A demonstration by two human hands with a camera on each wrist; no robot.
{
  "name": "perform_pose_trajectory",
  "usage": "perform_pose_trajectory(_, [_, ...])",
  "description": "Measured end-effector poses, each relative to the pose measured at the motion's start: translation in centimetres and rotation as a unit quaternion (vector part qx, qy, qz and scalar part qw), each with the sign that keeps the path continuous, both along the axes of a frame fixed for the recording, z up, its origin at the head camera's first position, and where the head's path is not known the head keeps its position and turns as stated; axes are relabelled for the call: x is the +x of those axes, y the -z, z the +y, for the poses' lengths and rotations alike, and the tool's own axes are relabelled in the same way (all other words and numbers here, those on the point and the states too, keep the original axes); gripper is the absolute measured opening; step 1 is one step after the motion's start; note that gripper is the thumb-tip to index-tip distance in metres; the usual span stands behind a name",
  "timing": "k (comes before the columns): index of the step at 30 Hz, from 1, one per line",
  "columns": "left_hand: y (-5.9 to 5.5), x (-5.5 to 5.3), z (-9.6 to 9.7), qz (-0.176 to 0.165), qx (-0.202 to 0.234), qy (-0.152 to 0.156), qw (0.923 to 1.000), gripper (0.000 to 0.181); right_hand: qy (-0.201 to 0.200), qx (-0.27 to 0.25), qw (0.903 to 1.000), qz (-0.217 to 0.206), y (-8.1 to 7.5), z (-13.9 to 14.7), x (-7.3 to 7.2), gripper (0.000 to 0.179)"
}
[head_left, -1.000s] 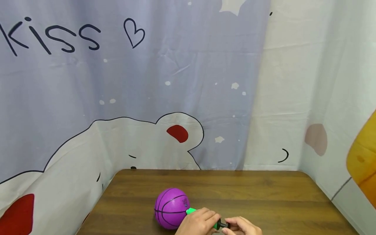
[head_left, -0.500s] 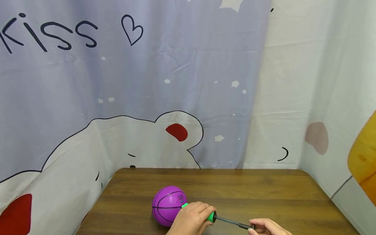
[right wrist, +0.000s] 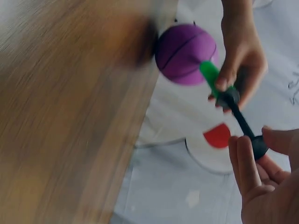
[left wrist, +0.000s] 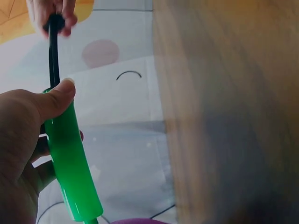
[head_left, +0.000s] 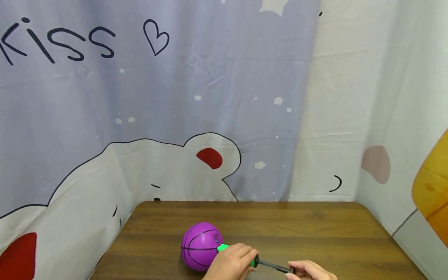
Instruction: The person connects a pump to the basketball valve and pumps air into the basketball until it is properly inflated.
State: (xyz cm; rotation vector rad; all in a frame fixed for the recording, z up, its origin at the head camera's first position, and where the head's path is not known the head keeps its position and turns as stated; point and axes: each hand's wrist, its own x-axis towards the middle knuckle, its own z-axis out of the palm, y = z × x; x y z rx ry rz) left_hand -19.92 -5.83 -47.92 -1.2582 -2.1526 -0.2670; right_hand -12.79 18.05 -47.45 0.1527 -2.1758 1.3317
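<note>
A purple ball (head_left: 199,249) with black basketball lines rests on the wooden table. Against its right side lies the tip end of a green hand pump (left wrist: 72,163); whether a needle enters the ball is hidden. My left hand (head_left: 232,260) grips the pump's green barrel, thumb along it in the left wrist view. The dark rod (head_left: 269,264) stands well out of the barrel toward the right. At the rod's far end my right hand (head_left: 309,270) holds the black handle (right wrist: 259,147) between thumb and fingers.
The brown wooden table (head_left: 280,221) spreads beneath and behind the hands. Behind and beside it hangs a printed curtain (head_left: 210,77) with writing, stars and cartoon shapes, close to the table's back edge.
One second ago the rod was mostly inside the barrel. My right hand drew the handle far out to the right, then came slightly back left. My left hand kept its grip.
</note>
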Motion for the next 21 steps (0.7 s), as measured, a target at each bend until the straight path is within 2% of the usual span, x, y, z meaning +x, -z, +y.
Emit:
perform_pose_trajectory(5, [0.4,0.4,0.3,0.015,-0.002,0.010,0.9998,0.038,-0.043,0.000,0.9990,-0.014,0.6,-2.3,-0.5,0.023])
perform_pose_trajectory(10, [0.5,0.4,0.7,0.026,0.000,0.009,0.9996,0.032,-0.089,0.010,0.9943,-0.058,0.6,-3.4,-1.2,0.016])
perform_pose_trajectory(13, [0.4,0.3,0.6,0.007,0.004,0.011,0.9999,0.032,-0.108,0.001,0.9911,-0.078,0.4,-3.3,-1.4,0.016])
perform_pose_trajectory(17, [0.2,0.1,0.5,-0.026,-0.011,0.012,0.9995,0.035,-0.094,-0.003,0.9937,-0.061,0.4,-2.6,-1.1,0.017])
perform_pose_trajectory(21, [0.2,0.0,0.4,-0.032,-0.021,-0.008,0.9992,0.037,-0.046,-0.015,0.9985,-0.025,0.8,-1.5,-0.7,0.026])
